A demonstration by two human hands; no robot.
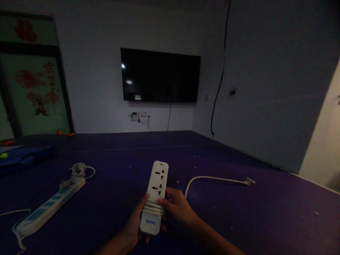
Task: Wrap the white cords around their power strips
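PHILIPS reads upside down in blue on the white power strip (pixel 157 184), held between the two hands. The left hand (pixel 135 219) is closed round its left side; the right hand (pixel 179 207) pinches its right edge, thumb on the cord (pixel 212 177). Several turns of this cord wrap the strip's middle, and its free length lies right of the hands, ending in one plug (pixel 249 181). Left of the hands lies a second power strip (pixel 50 209), with blue socket panels. Any writing on it is too small to read. Both power strips are white. The purple floor (pixel 114 184) runs ahead of the hands to a wall (pixel 92 71) with one black television (pixel 160 76). Red characters (pixel 26 30), too blurred to read surely, mark the door ahead and to the left
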